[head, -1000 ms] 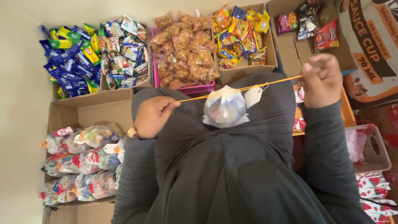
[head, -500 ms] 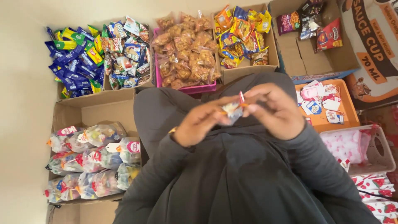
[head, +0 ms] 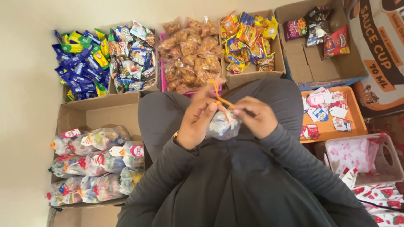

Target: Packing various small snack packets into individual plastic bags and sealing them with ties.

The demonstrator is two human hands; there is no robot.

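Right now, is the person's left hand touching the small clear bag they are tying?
Touching. The head view shows the left hand wrapped around the clear bag, fingers pressed against its side.

Small clear bag (head: pixel 222 126) half hidden behind both hands, contents too small to tell

- A plain cream floor (head: pixel 25 126) fills the left side and the top edge of the view.
- Open cardboard boxes (head: pixel 101 111) stand side by side on it, touching one another.
- An orange tray (head: pixel 332 132) lies at the right, beside a large printed carton (head: pixel 378 50).
- A clear plastic basket (head: pixel 389 153) sits just below the tray.
- Lighting is even and soft, with no hard shadows.
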